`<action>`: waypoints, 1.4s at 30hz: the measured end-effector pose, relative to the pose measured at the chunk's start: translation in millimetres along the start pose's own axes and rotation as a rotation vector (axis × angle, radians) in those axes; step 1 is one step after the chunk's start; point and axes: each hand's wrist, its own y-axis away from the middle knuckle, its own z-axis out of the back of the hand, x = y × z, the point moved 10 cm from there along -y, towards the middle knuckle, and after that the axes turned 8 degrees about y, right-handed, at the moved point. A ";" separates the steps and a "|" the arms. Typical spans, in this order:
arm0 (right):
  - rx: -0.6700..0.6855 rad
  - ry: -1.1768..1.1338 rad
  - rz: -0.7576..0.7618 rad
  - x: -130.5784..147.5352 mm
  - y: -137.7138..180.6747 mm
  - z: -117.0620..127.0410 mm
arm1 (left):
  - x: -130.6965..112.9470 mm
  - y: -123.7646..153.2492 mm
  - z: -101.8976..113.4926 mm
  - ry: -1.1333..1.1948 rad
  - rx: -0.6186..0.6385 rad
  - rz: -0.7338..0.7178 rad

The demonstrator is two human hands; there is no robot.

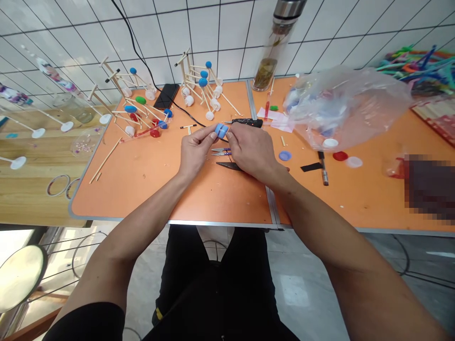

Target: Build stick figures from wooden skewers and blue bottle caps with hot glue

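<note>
Over the middle of the orange table (142, 194), my left hand (194, 151) pinches a light blue plastic bottle cap piece (221, 130) between thumb and fingers. My right hand (254, 147) grips the same blue piece from the other side; a line runs across it, and I cannot tell whether it is one cap or two together. Below the fingers lie small thread snips (221, 152) and a dark pointed blade (227, 165), partly hidden by my right hand. Behind that hand rests a black tool with a cord (249, 123). A small T-shaped stick piece (189, 128) is left of the cap.
Stick frames with bottle caps (141, 100) stand at the back left, beside a phone (166, 96). A glass tea bottle (268, 66) stands by the tiled wall. Rightward are a plastic bag (355, 104), loose caps (340, 156), black tape (311, 167) and pipe cleaners (423, 68).
</note>
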 end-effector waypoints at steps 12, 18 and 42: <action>0.006 0.036 0.038 5.1 1.8 -4.1 | 4.7 7.8 -2.4 -0.059 -0.012 -0.011; 0.117 -0.233 -0.059 -10.0 -5.0 -21.9 | -3.9 9.7 -4.8 -0.084 -0.003 -0.066; 0.092 -0.453 0.023 -21.2 -13.3 -11.2 | 9.9 -3.9 -3.4 -0.044 0.061 0.007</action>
